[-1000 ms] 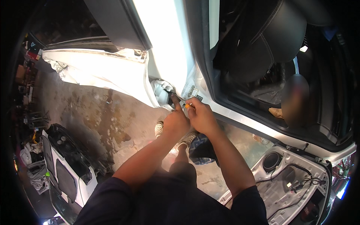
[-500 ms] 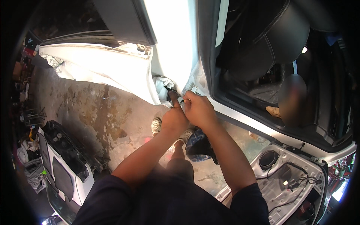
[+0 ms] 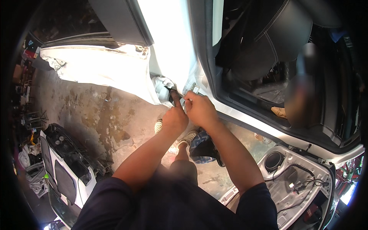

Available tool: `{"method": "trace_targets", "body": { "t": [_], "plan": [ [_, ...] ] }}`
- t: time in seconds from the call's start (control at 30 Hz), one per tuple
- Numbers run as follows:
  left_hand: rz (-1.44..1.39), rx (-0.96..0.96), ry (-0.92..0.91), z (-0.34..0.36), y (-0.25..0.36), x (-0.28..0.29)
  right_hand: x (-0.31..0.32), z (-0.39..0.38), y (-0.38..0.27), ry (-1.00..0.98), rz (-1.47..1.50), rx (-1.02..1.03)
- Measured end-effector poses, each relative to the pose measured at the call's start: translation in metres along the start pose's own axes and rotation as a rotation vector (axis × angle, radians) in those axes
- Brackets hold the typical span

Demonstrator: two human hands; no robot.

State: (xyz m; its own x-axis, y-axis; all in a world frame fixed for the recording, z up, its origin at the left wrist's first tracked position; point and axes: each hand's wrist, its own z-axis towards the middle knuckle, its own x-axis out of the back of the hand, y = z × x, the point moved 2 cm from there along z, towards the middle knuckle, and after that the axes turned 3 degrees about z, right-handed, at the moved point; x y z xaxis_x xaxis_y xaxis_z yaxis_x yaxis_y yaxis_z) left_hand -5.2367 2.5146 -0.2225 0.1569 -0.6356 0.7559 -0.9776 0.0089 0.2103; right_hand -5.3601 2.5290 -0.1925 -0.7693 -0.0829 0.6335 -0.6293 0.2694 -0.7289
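Note:
My left hand (image 3: pixel 175 119) reaches up to a narrow gap at the base of the white car pillar (image 3: pixel 168 42). Its index finger is stretched into the gap beside a dark part, while the other fingers curl in. Close against it, my right hand (image 3: pixel 201 110) is closed in a pinch on a thin piece at the gap; the fingers hide most of it. A metal door striker (image 3: pixel 196 89) sits on the pillar just above the right hand. To the left of the gap, the white door (image 3: pixel 99 67) stands open with bare, rough edges.
At the lower right, an open door with its inner trim off (image 3: pixel 295 184) shows a round speaker (image 3: pixel 274 161) and loose wiring. A black seat (image 3: pixel 260 57) fills the cabin. A white-and-black vehicle panel (image 3: pixel 69 172) stands at lower left. Dark plaid cloth (image 3: pixel 203 147) lies near my feet.
The car body has shifted slightly left and down in view. Both hands stay together at the gap, with little change in their grip.

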Motion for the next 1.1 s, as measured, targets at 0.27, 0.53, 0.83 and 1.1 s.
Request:
{"method": "trace_targets", "body": {
  "t": [0.27, 0.53, 0.83, 1.1],
  "plan": [
    [0.068, -0.030, 0.014, 0.003, -0.005, -0.004, -0.029, -0.020, 0.034, 0.057, 0.376, -0.138],
    [0.169, -0.046, 0.027, 0.001, -0.001, -0.001, -0.073, -0.016, 0.116, 0.077, 0.456, -0.078],
    [0.264, -0.150, 0.165, 0.010, -0.004, -0.016, -0.111, 0.029, 0.151, 0.139, 0.613, 0.007],
    [0.229, -0.026, 0.090, 0.004, 0.018, -0.032, -0.128, 0.028, 0.161, 0.253, 0.498, -0.026]
  ]
}}
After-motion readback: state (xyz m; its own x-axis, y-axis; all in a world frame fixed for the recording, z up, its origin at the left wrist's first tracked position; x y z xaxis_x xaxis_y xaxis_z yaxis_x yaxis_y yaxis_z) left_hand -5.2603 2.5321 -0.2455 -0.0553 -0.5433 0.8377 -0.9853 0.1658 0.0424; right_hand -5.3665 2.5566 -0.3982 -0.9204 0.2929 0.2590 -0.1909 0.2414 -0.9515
